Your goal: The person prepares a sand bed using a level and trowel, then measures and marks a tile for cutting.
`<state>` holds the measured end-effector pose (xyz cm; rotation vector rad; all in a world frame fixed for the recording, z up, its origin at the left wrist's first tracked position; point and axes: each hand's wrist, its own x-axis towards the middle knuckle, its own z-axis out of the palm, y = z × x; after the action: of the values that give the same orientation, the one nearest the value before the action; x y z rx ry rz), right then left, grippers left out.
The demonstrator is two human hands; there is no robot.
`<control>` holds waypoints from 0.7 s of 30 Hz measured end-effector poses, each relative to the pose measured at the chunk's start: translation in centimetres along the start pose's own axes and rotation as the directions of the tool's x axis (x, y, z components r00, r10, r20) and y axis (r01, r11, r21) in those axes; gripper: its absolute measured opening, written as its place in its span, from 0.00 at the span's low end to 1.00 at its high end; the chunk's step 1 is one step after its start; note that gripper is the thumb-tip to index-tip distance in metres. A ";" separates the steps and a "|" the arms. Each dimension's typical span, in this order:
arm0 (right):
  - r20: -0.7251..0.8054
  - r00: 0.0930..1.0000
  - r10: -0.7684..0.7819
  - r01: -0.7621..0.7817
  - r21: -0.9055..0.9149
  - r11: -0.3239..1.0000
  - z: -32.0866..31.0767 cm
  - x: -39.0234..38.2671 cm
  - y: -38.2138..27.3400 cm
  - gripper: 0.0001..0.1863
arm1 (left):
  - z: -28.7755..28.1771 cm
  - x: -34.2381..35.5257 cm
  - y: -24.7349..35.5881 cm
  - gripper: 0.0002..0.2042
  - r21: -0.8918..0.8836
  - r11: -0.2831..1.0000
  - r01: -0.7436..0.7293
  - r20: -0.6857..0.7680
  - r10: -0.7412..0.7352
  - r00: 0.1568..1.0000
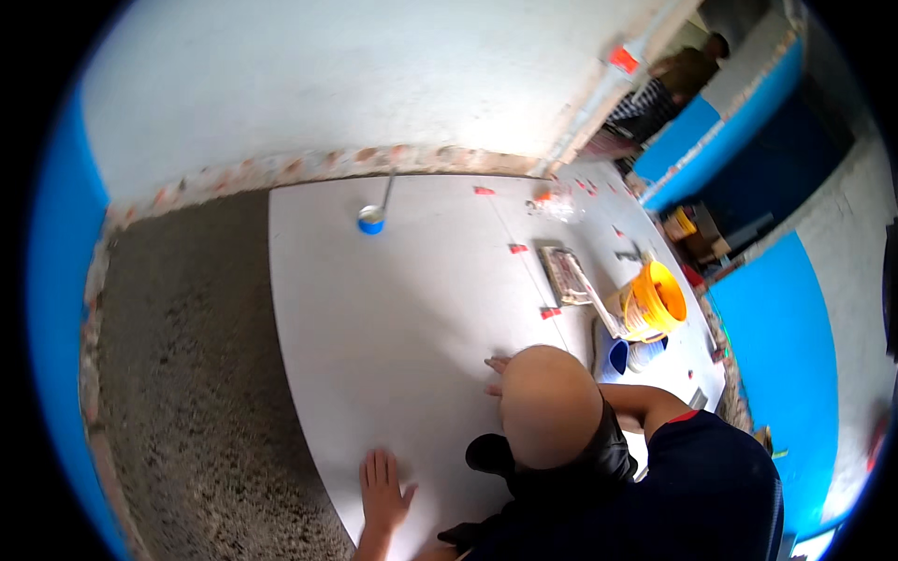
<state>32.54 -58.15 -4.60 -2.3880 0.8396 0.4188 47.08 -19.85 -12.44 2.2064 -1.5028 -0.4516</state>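
My left hand (382,488) lies flat near the left edge of a large pale tile (374,337), fingers stretched out and nothing in it. Further right, my right hand (497,371) rests on the same tile with its fingers apart. My bare knee (552,407) hides most of that hand. Beyond both hands, a small blue round container (371,221) with a thin rod leaning out of it stands on the tile. Red wedges (550,313) sit in a row along the joint to my right.
Rough grey mortar (196,374) borders the tile on the left. At the right stand a yellow bucket (660,297), a mortar-smeared trowel (567,277) and a blue-and-white roll-shaped thing (611,355). A clear plastic bag (558,204) lies further off. Another person (678,79) is beyond the wall's end.
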 end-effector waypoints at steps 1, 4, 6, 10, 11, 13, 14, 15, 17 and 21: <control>-0.005 1.000 0.020 -0.020 0.028 0.999 0.2 -0.6 1.3 0.36 | 0.5 -1.3 1.0 0.41 0.016 1.000 0.001 0.001 -0.001 1.000; 0.004 0.999 0.044 -0.044 0.098 0.994 1.0 -0.9 3.6 0.36 | 0.2 -3.0 3.3 0.39 0.032 0.998 0.055 -0.064 -0.053 0.997; 0.006 0.999 0.043 -0.044 0.145 0.989 1.1 -0.3 4.5 0.35 | -1.0 -2.0 4.8 0.37 0.057 0.995 0.088 -0.009 -0.087 0.996; -0.043 0.998 -0.052 0.063 0.299 0.952 1.2 4.6 4.9 0.35 | -0.8 -2.7 0.4 0.34 0.259 0.965 0.034 0.272 -0.107 0.956; -0.101 0.992 -0.070 0.100 0.325 0.941 0.2 5.9 5.8 0.35 | -3.2 -1.9 0.8 0.33 0.233 0.972 -0.015 0.302 -0.058 0.952; -0.307 0.940 -0.146 0.248 0.327 0.912 -4.4 9.6 7.7 0.35 | -6.1 -1.4 -2.0 0.31 0.059 0.915 0.400 0.551 -0.363 0.751; -0.414 0.895 -0.165 0.306 0.303 0.903 -7.2 11.3 9.6 0.35 | -8.3 -0.6 -1.2 0.30 0.070 0.813 0.578 0.520 -0.524 0.675; -0.490 0.866 -0.097 0.270 0.296 0.916 -10.4 13.6 12.4 0.35 | -11.1 0.2 0.2 0.28 0.076 0.676 0.733 0.481 -0.669 0.567; -0.660 0.749 0.058 0.164 0.270 0.949 -15.9 18.1 20.3 0.35 | -16.6 4.7 3.2 0.26 0.463 0.520 0.717 0.449 -0.836 0.316; -0.692 0.546 0.473 -0.347 0.327 0.879 -27.3 25.6 38.7 0.44 | -21.8 3.0 -4.9 0.30 0.566 0.526 0.634 0.509 -0.829 0.233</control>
<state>29.47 -111.57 -10.53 -2.1605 1.7628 -0.5476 62.80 -17.45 3.54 3.0729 -0.5588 -1.7759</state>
